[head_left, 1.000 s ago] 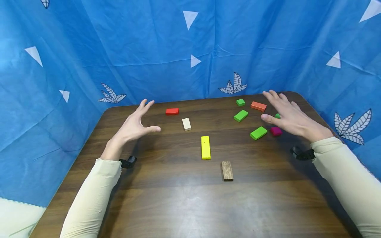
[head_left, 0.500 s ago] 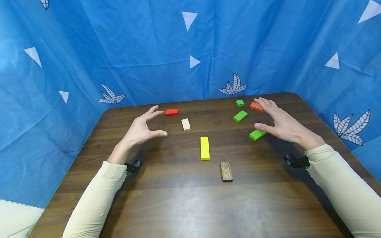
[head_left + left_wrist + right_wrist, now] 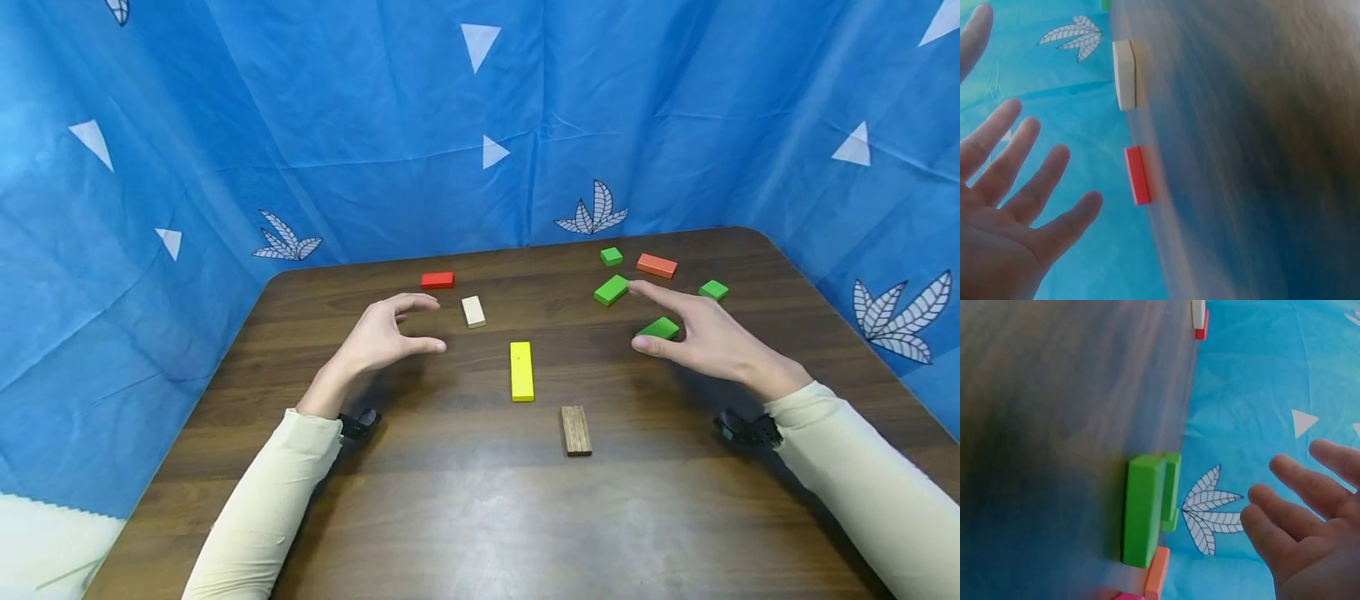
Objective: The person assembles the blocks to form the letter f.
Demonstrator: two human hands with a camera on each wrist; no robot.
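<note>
My left hand [image 3: 378, 333] hangs over the table's left side, thumb and fingers apart, holding nothing. Closest to it in the head view are a cream block [image 3: 473, 312] and a red block [image 3: 437, 281]. On the other side, my right hand [image 3: 712, 337] hovers with a wide gap between thumb and fingers, likewise holding nothing. Its thumb overlaps a green block [image 3: 662, 327], and its fingertips reach beside another green block [image 3: 611, 290] in the head view. A magenta block [image 3: 1129, 596] peeks in at the bottom of the right wrist view; the right hand hides it in the head view.
Between the hands lie a yellow block [image 3: 521, 372] and a brown wood-grain block [image 3: 576, 431]. Farther back are an orange block [image 3: 657, 266] and two small green blocks, one at the rear [image 3: 611, 256], one right [image 3: 712, 290]. A blue curtain [image 3: 375, 108] borders the dark wooden table [image 3: 480, 517].
My left hand has moved rightward and a little nearer, and the right hand leftward, bringing them closer together. Fingers on both hands have bent somewhat. The blocks have stayed put.
</note>
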